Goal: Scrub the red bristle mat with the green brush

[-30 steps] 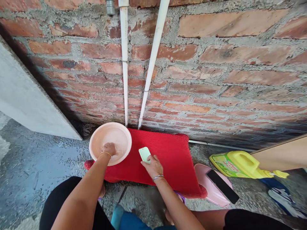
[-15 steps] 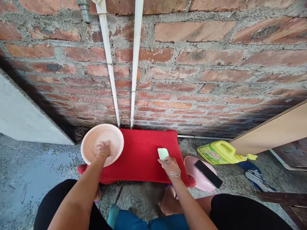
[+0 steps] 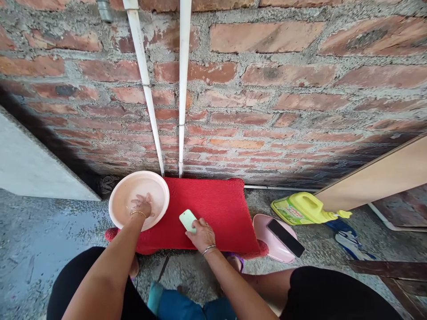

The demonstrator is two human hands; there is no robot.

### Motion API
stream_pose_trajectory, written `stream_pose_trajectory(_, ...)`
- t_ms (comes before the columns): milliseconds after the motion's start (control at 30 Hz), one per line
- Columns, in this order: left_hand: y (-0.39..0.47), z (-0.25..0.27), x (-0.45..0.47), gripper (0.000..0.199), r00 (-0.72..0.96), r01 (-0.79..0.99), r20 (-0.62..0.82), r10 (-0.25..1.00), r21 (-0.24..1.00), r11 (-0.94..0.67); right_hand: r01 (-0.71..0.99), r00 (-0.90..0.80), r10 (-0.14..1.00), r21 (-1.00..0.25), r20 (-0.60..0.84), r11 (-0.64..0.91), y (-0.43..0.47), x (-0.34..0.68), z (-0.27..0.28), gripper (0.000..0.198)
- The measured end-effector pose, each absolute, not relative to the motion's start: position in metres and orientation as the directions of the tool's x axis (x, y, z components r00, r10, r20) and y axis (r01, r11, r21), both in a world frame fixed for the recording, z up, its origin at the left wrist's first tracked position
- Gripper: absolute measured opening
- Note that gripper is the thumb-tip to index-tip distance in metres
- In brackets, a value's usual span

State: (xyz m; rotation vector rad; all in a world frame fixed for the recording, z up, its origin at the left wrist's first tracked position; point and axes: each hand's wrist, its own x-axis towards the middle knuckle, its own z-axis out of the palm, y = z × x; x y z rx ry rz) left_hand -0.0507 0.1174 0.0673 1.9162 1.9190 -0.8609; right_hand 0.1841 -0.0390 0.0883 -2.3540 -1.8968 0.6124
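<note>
My left hand [image 3: 143, 207] dips into the water of a pale pink basin [image 3: 115, 200], its fingers spread with nothing in them. A red, towel-like cloth [image 3: 216, 204] covers a low surface and hangs over its front edge. My right hand [image 3: 202, 235] grips the near end of a pale green, flat scrub brush [image 3: 187, 219] with a small hole near its far end. It lies over the middle of the cloth, to the right of the basin; its underside is hidden.
A pink plastic stool [image 3: 262, 233] at the right carries a black phone [image 3: 286, 238]. Beyond it are a yellow detergent bottle [image 3: 296, 208] lying on its side and blue-white flip-flops [image 3: 350, 242]. A brick wall [image 3: 267, 80] with two white pipes [image 3: 183, 89] stands ahead. Wet concrete [image 3: 43, 235] lies left.
My right hand has moved left across the red cloth with the scrub brush, nearer the basin. In the basin, the fingers of my left hand have spread wider. The view has shifted slightly.
</note>
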Motion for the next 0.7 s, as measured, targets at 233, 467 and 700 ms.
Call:
stream_pose_trajectory(233,0.116,0.070,-0.046,0.106,-0.097,0.987,-0.591,0.801,-0.163,-0.001,0.769,0.526,0.780,-0.202,-0.339,-0.606,-0.068,0.283,0.096,0.022)
stream_pose_trajectory(467,0.117,0.073,-0.043,0.107,-0.118,0.988,-0.609,0.784,-0.149,0.033,0.753,0.535,0.790,-0.255,-0.300,-0.607,-0.085,0.277,0.104,0.024)
stream_pose_trajectory(700,0.117,0.069,-0.046,0.101,-0.083,0.983,-0.574,0.814,-0.183,-0.028,0.908,0.230,0.930,-0.281,-0.288,-0.311,-0.076,0.210,0.095,0.019)
